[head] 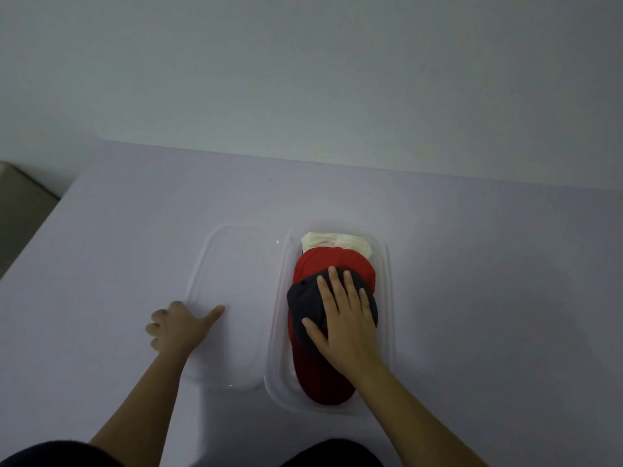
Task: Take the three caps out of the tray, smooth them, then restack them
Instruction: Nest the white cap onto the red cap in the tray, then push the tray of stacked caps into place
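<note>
Since it lies topmost, the right hand [344, 318] rests flat on the dark cap [301, 303]. The left hand [173, 326] may grip the lid [236, 264], steadying it.

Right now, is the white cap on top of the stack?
No, the dark cap lies on top, under the right hand.

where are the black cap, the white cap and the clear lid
black cap [303, 305]: head view, bare left side of its crown
white cap [333, 242]: head view, middle of its visible fabric
clear lid [236, 264]: head view, flat middle panel
</note>
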A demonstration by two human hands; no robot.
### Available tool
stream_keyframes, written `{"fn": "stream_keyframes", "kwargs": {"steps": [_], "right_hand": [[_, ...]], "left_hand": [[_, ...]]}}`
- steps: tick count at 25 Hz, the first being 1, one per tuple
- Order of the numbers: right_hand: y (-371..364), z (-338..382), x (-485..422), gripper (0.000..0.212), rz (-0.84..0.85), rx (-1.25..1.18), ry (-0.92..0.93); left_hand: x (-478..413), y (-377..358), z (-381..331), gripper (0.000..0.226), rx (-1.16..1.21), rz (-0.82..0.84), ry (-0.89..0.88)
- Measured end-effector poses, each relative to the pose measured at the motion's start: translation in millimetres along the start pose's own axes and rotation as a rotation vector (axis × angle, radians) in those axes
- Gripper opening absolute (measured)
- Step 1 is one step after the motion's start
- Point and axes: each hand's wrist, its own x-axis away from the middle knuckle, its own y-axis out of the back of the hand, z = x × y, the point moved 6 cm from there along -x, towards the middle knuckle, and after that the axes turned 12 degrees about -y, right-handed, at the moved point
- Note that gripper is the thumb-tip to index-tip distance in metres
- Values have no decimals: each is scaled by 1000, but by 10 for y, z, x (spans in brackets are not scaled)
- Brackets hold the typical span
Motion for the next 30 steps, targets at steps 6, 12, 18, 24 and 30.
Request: {"fn": "stream_keyframes", "kwargs": {"steps": [6, 12, 18, 24, 30], "right_hand": [[-65, 45, -38, 70, 77, 42, -16], [131, 84, -16, 80, 130, -163, 1], [962, 92, -8, 55, 128, -1114, -450], [856, -490, 262, 60, 139, -998, -670], [342, -612, 423, 61, 165, -877, -758]], "left_hand": [[-11, 282, 19, 76, 367, -82, -77], [522, 1346, -589, 61, 227, -419, -469], [1206, 1694, -1262, 74, 611, -306, -743], [1229, 292, -1365, 63, 730, 102, -582], [1063, -271, -1259, 60, 416, 31, -602]]}}
